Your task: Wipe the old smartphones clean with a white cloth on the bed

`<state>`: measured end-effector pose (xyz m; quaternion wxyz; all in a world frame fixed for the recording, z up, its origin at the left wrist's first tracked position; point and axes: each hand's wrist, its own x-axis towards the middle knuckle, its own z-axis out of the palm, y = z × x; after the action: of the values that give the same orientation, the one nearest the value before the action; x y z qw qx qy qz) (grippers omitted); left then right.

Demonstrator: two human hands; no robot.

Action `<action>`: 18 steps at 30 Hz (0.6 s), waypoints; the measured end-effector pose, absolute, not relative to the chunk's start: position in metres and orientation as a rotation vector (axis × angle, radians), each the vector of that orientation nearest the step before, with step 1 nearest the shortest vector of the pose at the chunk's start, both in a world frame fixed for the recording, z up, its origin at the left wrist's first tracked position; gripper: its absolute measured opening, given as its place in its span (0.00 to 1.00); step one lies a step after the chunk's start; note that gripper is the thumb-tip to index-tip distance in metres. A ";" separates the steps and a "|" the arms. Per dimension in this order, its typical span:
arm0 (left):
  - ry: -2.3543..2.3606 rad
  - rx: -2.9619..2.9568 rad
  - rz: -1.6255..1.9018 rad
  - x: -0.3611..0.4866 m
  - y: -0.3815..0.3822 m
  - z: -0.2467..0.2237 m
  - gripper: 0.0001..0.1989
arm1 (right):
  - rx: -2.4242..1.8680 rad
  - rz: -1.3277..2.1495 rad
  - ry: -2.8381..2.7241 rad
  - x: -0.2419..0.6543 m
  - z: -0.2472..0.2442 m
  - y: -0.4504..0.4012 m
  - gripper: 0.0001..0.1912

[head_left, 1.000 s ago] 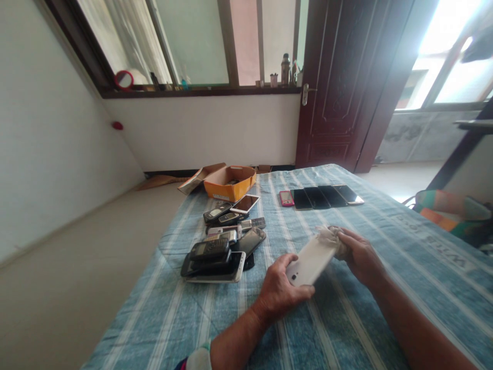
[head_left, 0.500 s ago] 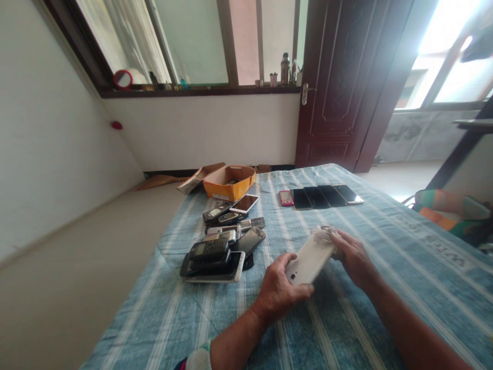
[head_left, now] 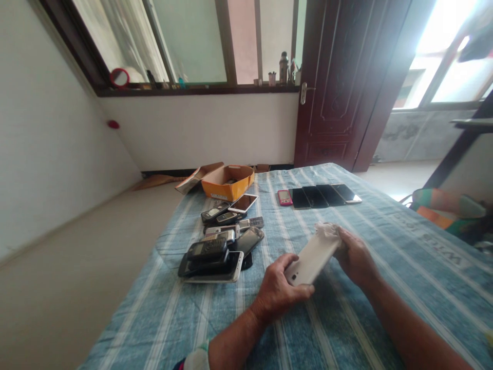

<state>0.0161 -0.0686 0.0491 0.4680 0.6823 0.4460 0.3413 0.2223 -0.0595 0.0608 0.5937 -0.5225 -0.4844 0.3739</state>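
Note:
A white phone (head_left: 311, 259) is held tilted above the striped cloth, its back with a small dark camera spot facing up. My left hand (head_left: 280, 284) grips its near end, thumb and fingers on opposite edges. At the far end a clear, crumpled plastic wrap (head_left: 325, 229) bunches over the phone. My right hand (head_left: 355, 257) is closed on that end at its right edge; some of its fingers are hidden behind the phone and wrap. To the left lies a pile of old phones (head_left: 208, 250), some keypad and some touchscreen.
Beyond my hands, a red keypad phone (head_left: 285, 198) and several dark-screened phones (head_left: 318, 196) lie in a row. An open orange box (head_left: 231, 191) stands at the cloth's far left. The blue striped cloth (head_left: 385, 318) covers the surface. A dark red door (head_left: 335, 92) is behind.
My right hand and the plastic wrap have shifted slightly at the phone's far end. The left hand keeps its grip; the whole view has moved a little.

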 end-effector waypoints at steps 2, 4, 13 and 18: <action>1.071 1.666 0.828 0.016 -0.069 0.051 0.28 | -1.209 0.868 -1.174 0.225 0.056 -0.057 0.20; 1.040 1.664 0.810 0.017 -0.070 0.053 0.28 | -1.193 0.883 -1.194 0.225 0.046 -0.053 0.22; 1.031 1.680 0.771 0.017 -0.071 0.056 0.29 | -0.983 1.285 -0.880 0.222 0.028 -0.042 0.23; 1.062 1.660 0.798 0.018 -0.069 0.052 0.29 | -1.121 1.080 -1.030 0.220 0.054 -0.054 0.20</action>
<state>0.0180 -0.0687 0.0525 0.4861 0.6823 0.4367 0.3278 0.2199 -0.0541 0.0542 0.5952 -0.4825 -0.4436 0.4649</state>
